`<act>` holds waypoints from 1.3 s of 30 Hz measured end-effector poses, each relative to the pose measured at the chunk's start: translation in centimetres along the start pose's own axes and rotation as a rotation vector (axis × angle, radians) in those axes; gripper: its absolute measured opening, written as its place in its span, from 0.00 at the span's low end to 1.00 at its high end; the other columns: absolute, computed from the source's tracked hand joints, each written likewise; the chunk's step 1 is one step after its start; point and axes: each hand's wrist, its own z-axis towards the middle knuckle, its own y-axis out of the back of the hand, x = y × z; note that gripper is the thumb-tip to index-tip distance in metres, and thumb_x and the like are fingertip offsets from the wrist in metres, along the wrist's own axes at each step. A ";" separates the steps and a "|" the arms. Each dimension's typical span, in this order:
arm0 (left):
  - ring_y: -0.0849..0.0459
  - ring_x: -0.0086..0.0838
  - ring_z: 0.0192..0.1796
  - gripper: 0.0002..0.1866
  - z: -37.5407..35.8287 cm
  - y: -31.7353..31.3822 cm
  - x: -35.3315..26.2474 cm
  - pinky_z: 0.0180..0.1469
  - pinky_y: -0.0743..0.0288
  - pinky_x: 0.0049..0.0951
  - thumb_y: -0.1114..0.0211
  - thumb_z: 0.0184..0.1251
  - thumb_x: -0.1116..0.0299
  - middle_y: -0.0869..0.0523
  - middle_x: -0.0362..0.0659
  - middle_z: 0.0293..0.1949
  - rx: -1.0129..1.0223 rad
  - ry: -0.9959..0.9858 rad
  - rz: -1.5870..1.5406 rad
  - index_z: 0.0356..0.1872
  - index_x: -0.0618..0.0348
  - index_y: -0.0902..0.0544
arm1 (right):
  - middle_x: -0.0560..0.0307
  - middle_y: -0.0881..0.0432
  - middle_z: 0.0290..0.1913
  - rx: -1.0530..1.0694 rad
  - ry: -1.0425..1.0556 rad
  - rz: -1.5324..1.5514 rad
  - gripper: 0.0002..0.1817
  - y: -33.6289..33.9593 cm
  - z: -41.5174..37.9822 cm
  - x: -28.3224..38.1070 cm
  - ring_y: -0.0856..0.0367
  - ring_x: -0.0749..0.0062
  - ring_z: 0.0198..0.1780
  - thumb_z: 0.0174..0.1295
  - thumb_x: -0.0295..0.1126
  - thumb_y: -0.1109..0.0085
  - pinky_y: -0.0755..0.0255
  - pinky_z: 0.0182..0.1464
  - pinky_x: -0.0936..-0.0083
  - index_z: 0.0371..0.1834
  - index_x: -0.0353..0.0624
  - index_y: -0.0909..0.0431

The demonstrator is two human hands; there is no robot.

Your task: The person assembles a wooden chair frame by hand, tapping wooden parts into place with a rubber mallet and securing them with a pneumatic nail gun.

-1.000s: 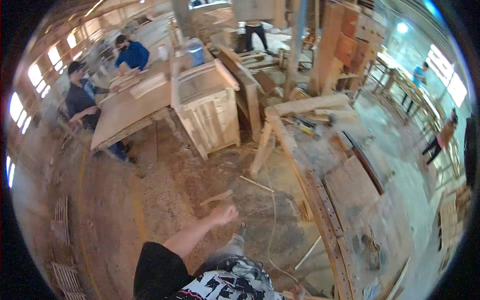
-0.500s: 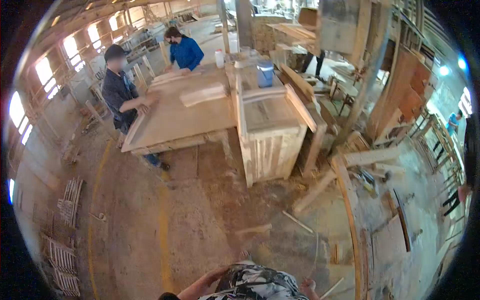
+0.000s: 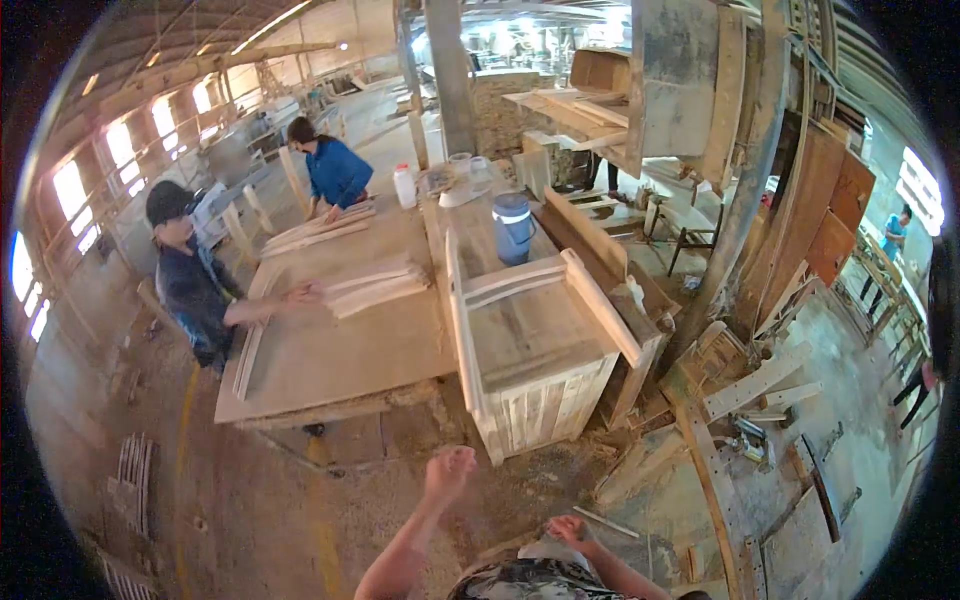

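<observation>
“While both hands are over the floor, what are they nearest to?”

“The cabinet (image 3: pixel 550 405), just beyond them. The left hand (image 3: pixel 449 474) is near its near left corner, the right hand (image 3: pixel 570 530) a little farther off; I see neither touching it.”

“Holding anything?”

“Nothing that I can see. The right hand is loose, its fingers half bent and apart. The left hand's fingers curl inward, but blur hides whether they meet the palm.”

“How might the cabinet handle?”

“Heavy and stiff, I'd judge, and awkward for one person. I'd take hold low on the solid corner posts; the rails (image 3: pixel 605 305) on top may be loose.”

“And its surface?”

“Bare, pale wood, probably dry and rough rather than slippery. The front is boxy, made of narrow upright boards in mixed light and brown tones. Long, straight rails run along its left and right sides, with slightly bowed crosspieces (image 3: pixel 515 280) between them.”

“What else is about?”

“A blue jug (image 3: pixel 512 230), round and smooth, stands beyond the crosspieces. To the left, thin slats (image 3: pixel 370 285) lie on the broad, flat counter (image 3: pixel 350 375), where a person (image 3: pixel 190 285) reaches toward them.”
</observation>
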 end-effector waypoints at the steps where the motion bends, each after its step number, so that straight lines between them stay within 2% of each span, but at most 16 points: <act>1: 0.10 0.29 0.46 0.18 2.2 0.6 0.0 0.50 0.18 0.30 0.37 0.75 0.58 0.09 0.50 0.43 -0.015 0.003 -0.059 0.51 0.64 0.15 | 0.51 0.13 0.49 0.038 0.010 -0.054 0.22 -1.2 2.1 1.7 0.13 0.71 0.49 0.71 0.41 0.35 0.19 0.49 0.73 0.59 0.36 0.21; 4: 0.10 0.29 0.43 0.16 6.9 1.7 -9.9 0.47 0.18 0.32 0.36 0.74 0.59 0.09 0.47 0.39 -0.091 -0.075 0.420 0.49 0.63 0.14 | 0.52 0.14 0.48 0.048 -0.103 0.101 0.24 -5.9 5.8 10.9 0.14 0.71 0.51 0.71 0.42 0.36 0.19 0.51 0.74 0.61 0.35 0.21; 8: 0.10 0.37 0.39 0.14 18.4 2.3 -12.2 0.46 0.17 0.37 0.36 0.73 0.59 0.10 0.46 0.35 -0.150 -0.254 0.459 0.46 0.59 0.14 | 0.53 0.13 0.49 0.164 0.007 0.240 0.22 -8.7 11.8 14.7 0.14 0.72 0.52 0.74 0.42 0.39 0.21 0.56 0.74 0.61 0.36 0.20; 10: 0.10 0.42 0.36 0.13 24.9 2.7 -12.1 0.45 0.17 0.38 0.35 0.72 0.60 0.10 0.47 0.32 -0.125 -0.407 0.609 0.47 0.59 0.14 | 0.55 0.12 0.48 0.186 0.040 0.036 0.21 -10.1 12.8 17.9 0.14 0.73 0.50 0.76 0.43 0.42 0.20 0.54 0.74 0.60 0.39 0.19; 12: 0.11 0.45 0.40 0.15 32.2 1.3 -12.6 0.47 0.18 0.41 0.36 0.72 0.59 0.11 0.50 0.36 -0.069 -0.523 0.685 0.49 0.61 0.16 | 0.56 0.12 0.47 0.154 0.022 -0.108 0.20 -11.7 14.7 18.7 0.14 0.74 0.49 0.76 0.44 0.44 0.20 0.54 0.74 0.60 0.40 0.19; 16: 0.16 0.49 0.54 0.21 46.4 -2.7 -9.8 0.54 0.23 0.47 0.35 0.71 0.60 0.14 0.55 0.49 -0.124 -0.854 0.973 0.57 0.64 0.21 | 0.57 0.12 0.45 0.005 -0.020 0.108 0.22 -16.5 15.5 19.7 0.14 0.74 0.46 0.77 0.47 0.46 0.21 0.51 0.74 0.58 0.40 0.19; 18: 0.22 0.51 0.64 0.27 51.7 -4.2 -8.4 0.62 0.27 0.49 0.32 0.68 0.58 0.18 0.59 0.58 -0.058 -0.960 0.936 0.63 0.64 0.25 | 0.58 0.12 0.44 -0.114 -0.052 0.127 0.24 -18.9 16.8 20.3 0.15 0.75 0.45 0.76 0.50 0.45 0.22 0.49 0.75 0.58 0.40 0.20; 20: 0.23 0.52 0.65 0.33 55.9 -4.8 -6.6 0.67 0.28 0.46 0.29 0.65 0.56 0.20 0.61 0.61 0.157 -0.947 1.021 0.66 0.66 0.27 | 0.58 0.12 0.43 -0.140 -0.047 0.119 0.25 -20.2 16.7 23.5 0.17 0.76 0.44 0.75 0.52 0.45 0.24 0.46 0.76 0.58 0.39 0.23; 22: 0.23 0.52 0.66 0.38 61.2 -6.1 -2.5 0.66 0.27 0.44 0.27 0.62 0.52 0.20 0.61 0.61 0.305 -0.942 0.814 0.66 0.68 0.27 | 0.59 0.13 0.43 -0.264 0.000 0.034 0.26 -22.1 16.9 23.7 0.17 0.77 0.45 0.75 0.52 0.44 0.25 0.45 0.77 0.58 0.39 0.24; 23: 0.21 0.52 0.64 0.41 55.5 -7.1 -11.5 0.65 0.26 0.42 0.27 0.61 0.48 0.20 0.61 0.61 0.422 -0.378 1.138 0.66 0.69 0.27 | 0.60 0.13 0.42 -0.297 0.029 0.184 0.25 -23.4 17.1 23.0 0.17 0.77 0.43 0.75 0.53 0.44 0.25 0.43 0.77 0.57 0.39 0.25; 24: 0.19 0.51 0.62 0.43 61.4 -6.9 -3.9 0.63 0.24 0.43 0.28 0.60 0.44 0.18 0.61 0.60 0.355 -0.714 1.108 0.66 0.70 0.27 | 0.60 0.13 0.40 -0.325 0.078 0.326 0.25 -24.2 17.8 22.4 0.17 0.77 0.41 0.74 0.53 0.44 0.25 0.41 0.78 0.56 0.39 0.25; 25: 0.18 0.52 0.61 0.42 62.7 -7.6 -3.8 0.63 0.24 0.45 0.29 0.62 0.44 0.17 0.62 0.57 0.438 -0.529 1.223 0.66 0.70 0.27 | 0.61 0.14 0.39 -0.347 0.143 0.457 0.25 -24.8 18.6 21.9 0.17 0.78 0.40 0.74 0.53 0.44 0.26 0.39 0.79 0.54 0.40 0.26; 26: 0.18 0.52 0.61 0.41 56.5 -7.0 -10.5 0.61 0.24 0.48 0.31 0.63 0.44 0.17 0.63 0.56 0.470 -0.515 1.023 0.65 0.69 0.27 | 0.61 0.14 0.38 -0.362 0.219 0.579 0.24 -25.0 19.3 21.7 0.17 0.78 0.38 0.74 0.53 0.44 0.26 0.37 0.79 0.53 0.40 0.26; 27: 0.18 0.56 0.58 0.40 61.7 -7.1 -5.4 0.57 0.23 0.49 0.31 0.64 0.43 0.17 0.63 0.53 0.563 -0.621 0.949 0.63 0.69 0.27 | 0.62 0.14 0.36 -0.416 0.044 0.438 0.23 -24.7 19.3 22.5 0.17 0.77 0.36 0.73 0.53 0.42 0.25 0.35 0.79 0.50 0.41 0.26; 31: 0.18 0.54 0.57 0.39 55.3 -8.4 -8.7 0.57 0.23 0.48 0.30 0.63 0.45 0.17 0.62 0.53 0.529 -0.632 0.834 0.62 0.69 0.26 | 0.64 0.17 0.33 -0.564 0.107 0.269 0.22 -24.5 20.2 21.5 0.20 0.79 0.32 0.73 0.54 0.42 0.26 0.34 0.79 0.46 0.43 0.23; 39: 0.17 0.49 0.55 0.37 44.5 -11.2 -11.0 0.55 0.22 0.45 0.28 0.60 0.49 0.17 0.60 0.54 0.560 -0.524 0.763 0.61 0.69 0.26 | 0.62 0.17 0.35 -0.705 0.252 0.500 0.19 -23.8 16.0 22.2 0.20 0.80 0.35 0.71 0.49 0.38 0.24 0.35 0.76 0.46 0.42 0.23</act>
